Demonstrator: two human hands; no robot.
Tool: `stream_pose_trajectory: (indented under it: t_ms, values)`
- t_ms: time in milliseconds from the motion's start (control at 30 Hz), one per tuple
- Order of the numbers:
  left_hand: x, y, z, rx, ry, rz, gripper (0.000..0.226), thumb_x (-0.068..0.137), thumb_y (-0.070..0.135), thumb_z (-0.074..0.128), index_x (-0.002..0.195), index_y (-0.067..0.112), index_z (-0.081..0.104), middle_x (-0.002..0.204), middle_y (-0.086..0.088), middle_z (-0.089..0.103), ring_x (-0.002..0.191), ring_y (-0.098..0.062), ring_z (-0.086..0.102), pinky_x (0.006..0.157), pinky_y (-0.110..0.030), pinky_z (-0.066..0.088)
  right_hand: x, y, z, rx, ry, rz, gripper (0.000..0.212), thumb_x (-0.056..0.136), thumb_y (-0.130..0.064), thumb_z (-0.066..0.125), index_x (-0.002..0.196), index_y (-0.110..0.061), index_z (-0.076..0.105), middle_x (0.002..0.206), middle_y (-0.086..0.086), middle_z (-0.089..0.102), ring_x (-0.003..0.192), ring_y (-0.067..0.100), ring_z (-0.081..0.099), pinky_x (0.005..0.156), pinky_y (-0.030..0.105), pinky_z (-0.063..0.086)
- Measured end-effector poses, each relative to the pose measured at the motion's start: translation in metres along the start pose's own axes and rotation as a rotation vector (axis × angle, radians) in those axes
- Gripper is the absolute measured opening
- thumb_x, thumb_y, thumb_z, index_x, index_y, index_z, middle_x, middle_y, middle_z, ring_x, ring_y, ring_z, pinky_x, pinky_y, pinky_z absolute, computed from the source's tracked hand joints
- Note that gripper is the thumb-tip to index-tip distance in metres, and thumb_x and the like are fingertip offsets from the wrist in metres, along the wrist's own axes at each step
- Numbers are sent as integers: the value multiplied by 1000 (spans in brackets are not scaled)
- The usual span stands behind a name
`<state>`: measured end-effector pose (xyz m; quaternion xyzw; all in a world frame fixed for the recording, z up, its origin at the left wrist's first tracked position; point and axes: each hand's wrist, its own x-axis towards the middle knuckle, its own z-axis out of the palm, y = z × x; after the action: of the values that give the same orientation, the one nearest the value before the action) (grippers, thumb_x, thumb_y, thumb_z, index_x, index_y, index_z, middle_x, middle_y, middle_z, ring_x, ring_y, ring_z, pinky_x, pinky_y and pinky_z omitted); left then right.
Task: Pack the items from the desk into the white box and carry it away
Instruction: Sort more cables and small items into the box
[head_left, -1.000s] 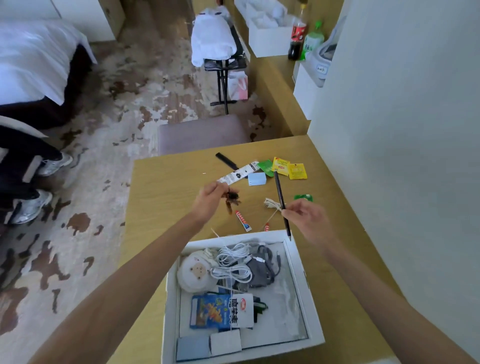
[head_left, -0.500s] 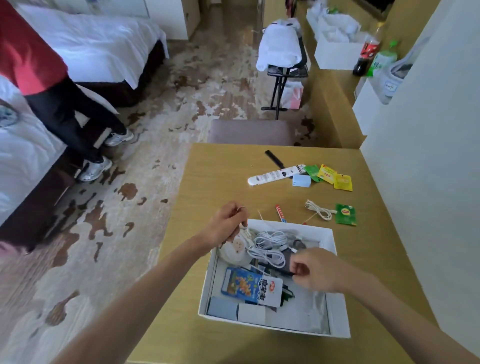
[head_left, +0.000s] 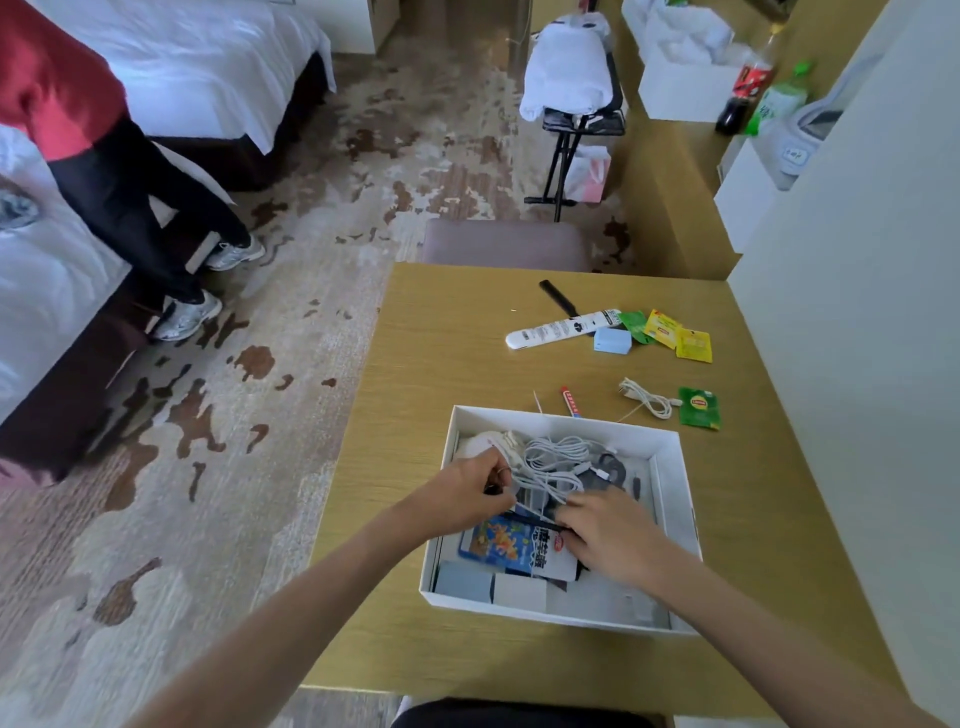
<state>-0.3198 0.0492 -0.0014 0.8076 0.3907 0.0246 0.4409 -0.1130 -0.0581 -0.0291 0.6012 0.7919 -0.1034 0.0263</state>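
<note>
Observed from the head camera: the white box (head_left: 669, 467) sits on the desk (head_left: 431, 364), lower centre of the frame, open at the top. Both hands are inside it.

Left hand (head_left: 470, 491): at the box's left side, fingers curled tight, thumb and fingertips pinching a small dark item (head_left: 491, 489) that I cannot identify.

Right hand (head_left: 608, 535): knuckles up over the middle of the box, fingers bent down onto the contents. A thin black stick (head_left: 535, 522) runs left from under those fingers across a blue snack packet (head_left: 497, 543). I cannot tell whether the hand grips it or only covers its end.

Also in the box: a coiled white cable (head_left: 558, 453) between the two hands and the far wall, a round white object (head_left: 479, 444) in the far left corner, and a grey item (head_left: 609, 470) to the right of the cable.

Outside the box, on the desk above it in the frame:
- a small red-and-white tube (head_left: 570, 401), just beside the far wall
- a loose white cord (head_left: 647, 400), with a green tea sachet (head_left: 700, 408) at its right
- higher up, a white remote (head_left: 563, 328) touching a black comb (head_left: 558, 297)
- a pale blue block (head_left: 613, 340)
- a green sachet (head_left: 635, 325) and two yellow sachets (head_left: 662, 328), overlapping

At upper left a person in a red top (head_left: 57, 88) stands by a bed (head_left: 218, 78).
</note>
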Motion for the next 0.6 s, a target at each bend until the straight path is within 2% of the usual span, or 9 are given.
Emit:
stream_pose_trajectory:
  t_ms: [167, 300, 400, 500, 600]
  values:
    - [3, 4, 5, 25, -40, 4, 17, 83, 35, 62, 92, 26, 51, 83, 9, 58, 73, -11, 56, 63, -27, 47, -6, 8, 4, 93, 92, 52, 20, 89, -30, 57, 105, -23, 68, 99, -6, 64, 95, 17, 60, 74, 33, 41]
    - [2, 3, 3, 82, -90, 26, 24, 78, 22, 65, 96, 27, 50, 84, 12, 55, 79, -12, 56, 62, -22, 46, -5, 1, 5, 108, 188, 85, 17, 89, -34, 61, 99, -22, 68, 94, -7, 63, 89, 14, 60, 70, 26, 42]
    - [-1, 6, 2, 110, -165, 49, 32, 77, 15, 65, 102, 25, 48, 97, 2, 59, 86, -17, 58, 68, -30, 49, -4, -4, 0, 374, 264, 208, 12, 89, -29, 63, 97, -23, 69, 91, -11, 64, 82, 5, 59, 67, 17, 43]
    - [-3, 13, 9, 120, -268, 69, 38, 78, 10, 65, 110, 19, 47, 108, -7, 59, 95, -24, 59, 79, -42, 52, -10, -1, -5, 611, 162, 323, 7, 89, -26, 64, 93, -30, 68, 81, -15, 63, 71, 4, 59, 62, 21, 47]
    - [-2, 22, 21, 163, -335, 113, 41, 78, 4, 59, 116, 14, 47, 111, -12, 57, 99, -28, 56, 83, -45, 50, -20, 8, -10, 682, -3, 365, 10, 89, -23, 63, 97, -26, 68, 84, -11, 69, 76, 11, 65, 69, 28, 52]
